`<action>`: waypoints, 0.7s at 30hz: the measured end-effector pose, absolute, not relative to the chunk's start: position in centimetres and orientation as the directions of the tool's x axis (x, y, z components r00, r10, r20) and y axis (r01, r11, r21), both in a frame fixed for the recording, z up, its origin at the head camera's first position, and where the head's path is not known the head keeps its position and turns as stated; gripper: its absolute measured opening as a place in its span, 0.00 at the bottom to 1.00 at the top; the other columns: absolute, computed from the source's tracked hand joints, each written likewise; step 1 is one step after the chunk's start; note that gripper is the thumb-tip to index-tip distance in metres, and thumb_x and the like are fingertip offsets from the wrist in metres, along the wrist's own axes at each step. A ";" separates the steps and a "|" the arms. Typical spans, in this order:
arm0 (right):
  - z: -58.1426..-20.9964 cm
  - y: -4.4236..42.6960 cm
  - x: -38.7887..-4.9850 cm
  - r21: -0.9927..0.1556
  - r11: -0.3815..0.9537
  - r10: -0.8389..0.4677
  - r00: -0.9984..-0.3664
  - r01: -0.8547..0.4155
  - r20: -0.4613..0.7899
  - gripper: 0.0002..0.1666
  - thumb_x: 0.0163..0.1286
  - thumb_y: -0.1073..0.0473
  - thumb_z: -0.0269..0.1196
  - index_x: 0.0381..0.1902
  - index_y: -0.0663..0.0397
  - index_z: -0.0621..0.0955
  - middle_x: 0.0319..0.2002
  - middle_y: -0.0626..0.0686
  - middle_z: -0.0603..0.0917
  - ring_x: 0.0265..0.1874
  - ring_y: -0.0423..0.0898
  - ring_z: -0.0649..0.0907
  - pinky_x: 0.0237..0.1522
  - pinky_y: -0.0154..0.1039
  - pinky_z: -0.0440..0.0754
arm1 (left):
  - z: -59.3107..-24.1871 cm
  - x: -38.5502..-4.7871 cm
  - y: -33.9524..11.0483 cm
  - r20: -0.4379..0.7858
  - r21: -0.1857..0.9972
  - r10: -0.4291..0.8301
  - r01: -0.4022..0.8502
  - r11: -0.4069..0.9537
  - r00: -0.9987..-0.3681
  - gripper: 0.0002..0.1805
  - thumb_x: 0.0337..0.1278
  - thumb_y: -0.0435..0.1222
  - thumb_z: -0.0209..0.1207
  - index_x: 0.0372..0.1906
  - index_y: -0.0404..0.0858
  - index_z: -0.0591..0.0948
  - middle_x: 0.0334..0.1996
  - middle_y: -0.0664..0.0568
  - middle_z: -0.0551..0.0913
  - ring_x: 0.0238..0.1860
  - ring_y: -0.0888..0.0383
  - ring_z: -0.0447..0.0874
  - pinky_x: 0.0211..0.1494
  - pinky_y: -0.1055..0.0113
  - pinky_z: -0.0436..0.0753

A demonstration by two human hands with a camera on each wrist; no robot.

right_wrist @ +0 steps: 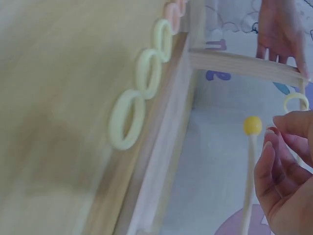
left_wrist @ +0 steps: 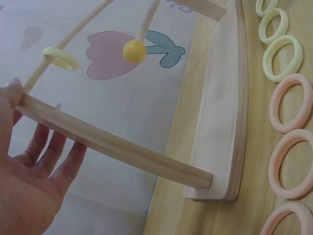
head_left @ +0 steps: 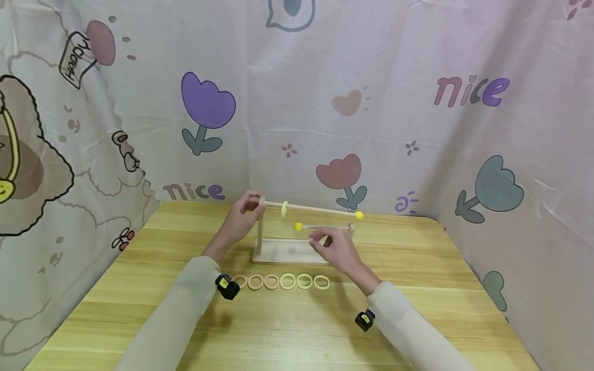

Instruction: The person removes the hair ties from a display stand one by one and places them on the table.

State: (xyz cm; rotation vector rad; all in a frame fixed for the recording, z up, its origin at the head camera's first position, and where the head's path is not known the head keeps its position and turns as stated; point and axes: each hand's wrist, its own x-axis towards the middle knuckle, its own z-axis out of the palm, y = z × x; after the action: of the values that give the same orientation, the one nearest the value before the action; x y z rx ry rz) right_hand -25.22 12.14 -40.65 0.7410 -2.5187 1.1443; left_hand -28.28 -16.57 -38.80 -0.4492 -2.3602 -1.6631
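Note:
A wooden stand (head_left: 287, 251) has two upright posts, each with a side rod tipped by a yellow ball. My left hand (head_left: 243, 210) grips the top of the taller left post (left_wrist: 112, 139), thumb on one side and fingers on the other. One pale yellow ring (head_left: 284, 208) hangs on the upper rod (head_left: 320, 208), near that post. My right hand (head_left: 339, 250) is in front of the lower rod (right_wrist: 248, 181), near its yellow ball (right_wrist: 252, 125). The right fingers are loosely curled with thumb and index close together; I see nothing held between them.
On the table (head_left: 297, 330), a row of rings lies in front of the stand: pink rings (head_left: 256, 282) to the left, pale yellow rings (head_left: 304, 281) to the right. Printed cloth (head_left: 287, 93) hangs behind the table and along its sides.

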 end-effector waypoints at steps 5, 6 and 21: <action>-39.8 11.0 -25.7 -0.668 0.519 -0.272 -0.844 -0.533 0.462 0.06 0.65 0.64 0.72 0.40 0.57 0.90 0.33 0.55 0.91 0.18 0.35 0.75 0.21 0.27 0.70 | -38.8 -28.3 -16.6 0.340 0.877 0.122 0.361 0.316 -0.933 0.18 0.77 0.41 0.56 0.62 0.38 0.73 0.50 0.39 0.80 0.58 0.44 0.78 0.60 0.58 0.74; -39.7 10.8 -25.7 -0.673 0.510 -0.262 -0.842 -0.535 0.471 0.05 0.65 0.64 0.72 0.39 0.57 0.90 0.33 0.55 0.91 0.18 0.35 0.75 0.21 0.27 0.70 | -38.8 -28.3 -16.6 0.339 0.877 0.122 0.360 0.319 -0.933 0.18 0.77 0.42 0.56 0.62 0.39 0.73 0.50 0.39 0.80 0.58 0.44 0.78 0.60 0.58 0.75; -39.0 6.8 -27.0 -0.767 0.398 -0.129 -0.859 -0.503 0.496 0.09 0.62 0.61 0.75 0.38 0.59 0.90 0.34 0.57 0.91 0.17 0.36 0.75 0.21 0.27 0.71 | -38.9 -28.4 -16.7 0.339 0.870 0.132 0.364 0.333 -0.931 0.19 0.78 0.44 0.55 0.62 0.37 0.72 0.48 0.44 0.80 0.55 0.47 0.79 0.55 0.60 0.77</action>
State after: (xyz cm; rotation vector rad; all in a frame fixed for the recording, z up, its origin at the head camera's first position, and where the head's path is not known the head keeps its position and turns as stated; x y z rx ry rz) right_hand -26.95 6.80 -39.00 0.5466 -2.3037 1.4487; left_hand -28.39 -16.73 -38.87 -0.4517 -2.3880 -1.6423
